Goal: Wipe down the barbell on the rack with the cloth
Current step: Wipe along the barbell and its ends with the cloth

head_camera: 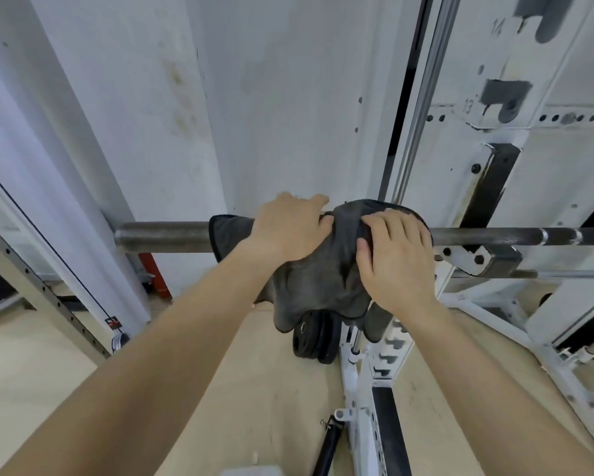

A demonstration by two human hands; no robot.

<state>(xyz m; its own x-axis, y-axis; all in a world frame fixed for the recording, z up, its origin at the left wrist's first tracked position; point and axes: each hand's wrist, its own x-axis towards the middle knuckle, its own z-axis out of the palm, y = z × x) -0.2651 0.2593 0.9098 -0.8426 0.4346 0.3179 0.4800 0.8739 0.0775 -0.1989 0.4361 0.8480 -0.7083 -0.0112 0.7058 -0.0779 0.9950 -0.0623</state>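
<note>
Your dark grey cloth [317,269] drapes over the barbell [165,237] just left of the rack [494,187]. Your left hand [290,228] and right hand [396,259] press it, fingers curled; the covered bar is hidden.

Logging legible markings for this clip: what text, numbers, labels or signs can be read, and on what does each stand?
"14": on the white rack upright, beside the upper slot, tilted in the frame.
"13": on the same upright, beside the next slot down.
Small red-and-black tag on the left frame: too small to read.
Weight plates on the floor: markings too blurred to read.
</note>
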